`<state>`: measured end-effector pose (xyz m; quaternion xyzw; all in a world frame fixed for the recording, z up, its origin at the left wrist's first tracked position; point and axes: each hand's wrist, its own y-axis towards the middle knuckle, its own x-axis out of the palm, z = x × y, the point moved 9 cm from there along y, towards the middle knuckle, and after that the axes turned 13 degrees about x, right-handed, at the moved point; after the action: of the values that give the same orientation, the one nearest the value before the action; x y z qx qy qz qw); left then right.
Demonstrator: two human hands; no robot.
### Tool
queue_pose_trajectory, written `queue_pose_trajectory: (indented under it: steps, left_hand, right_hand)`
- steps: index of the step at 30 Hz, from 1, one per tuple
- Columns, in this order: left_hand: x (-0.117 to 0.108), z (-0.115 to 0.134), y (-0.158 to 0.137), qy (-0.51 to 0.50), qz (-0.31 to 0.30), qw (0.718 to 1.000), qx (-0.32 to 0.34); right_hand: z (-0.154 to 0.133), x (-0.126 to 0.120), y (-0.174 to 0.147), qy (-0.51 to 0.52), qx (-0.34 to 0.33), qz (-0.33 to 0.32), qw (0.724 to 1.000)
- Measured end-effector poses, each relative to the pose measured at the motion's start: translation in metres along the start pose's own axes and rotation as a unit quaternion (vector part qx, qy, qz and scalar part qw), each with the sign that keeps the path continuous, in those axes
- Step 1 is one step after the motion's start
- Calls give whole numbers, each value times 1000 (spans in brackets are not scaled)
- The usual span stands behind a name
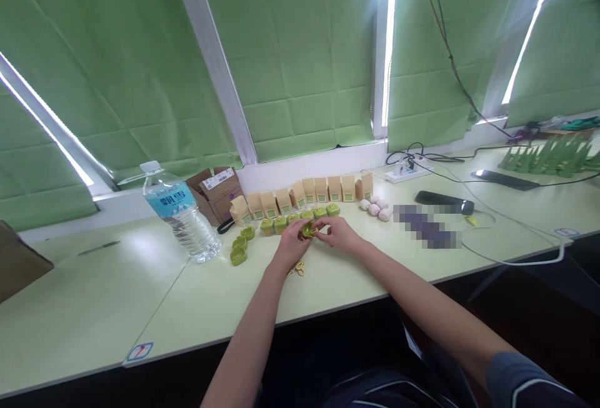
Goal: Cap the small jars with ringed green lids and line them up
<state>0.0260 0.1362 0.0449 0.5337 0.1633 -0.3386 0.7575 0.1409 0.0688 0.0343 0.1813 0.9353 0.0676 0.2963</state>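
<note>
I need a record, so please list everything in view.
Held cup: one, green, between hands
Loose cups: three, green, left of hands
Tubs: about six, green, behind hands
Paper boxes: about ten, tan, rear row
Balls: about five, pinkish, right of boxes
Loops: unclear, yellow, by left wrist
Bottle: one, clear, left
Cartons: two, brown, left
Strap: one, black, left
Power strip: one, white, right rear
Slabs: two, black, right
Spiky things: several, green, far right
Cables: several, dark and white, right
Blinds: several, green, rear
Tabletops: several, pale, underneath
Blurred patch: one, purple, right
Sleeve: one, blue, right
Left hand: one, at cup
Right hand: one, at cup
</note>
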Motion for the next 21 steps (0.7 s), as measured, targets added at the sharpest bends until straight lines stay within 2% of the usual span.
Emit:
queue_pose_trajectory:
  steps: [10, 21]
  left_hand:
    - [-1, 7, 1, 7, -13, 1000, -12]
    - [1, 2, 0, -9, -24, 999, -27]
  right_hand:
    - [0, -3, 0, -4, 3, 16, 1000]
    - [4, -5, 2, -11, 6, 35, 999]
